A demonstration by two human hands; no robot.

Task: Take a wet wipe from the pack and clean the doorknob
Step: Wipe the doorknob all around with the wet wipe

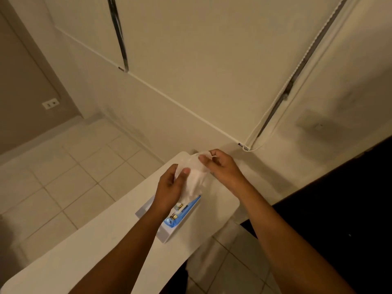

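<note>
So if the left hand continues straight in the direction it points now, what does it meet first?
Probably the right hand: the left hand points up-right along the wet wipe both hold. Depth is unclear.

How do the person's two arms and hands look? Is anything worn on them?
Both forearms are bare as far as the view shows: no sleeves appear. The left hand and right hand wear no gloves, and no rings, watch or bracelet can be seen. Fingernails are short and unpainted.

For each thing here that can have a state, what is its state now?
wet wipe: out of the pack, held up by both hands
wipe pack: lying flat on the white table
left hand: pinching the wipe
right hand: pinching the wipe's top edge
</note>
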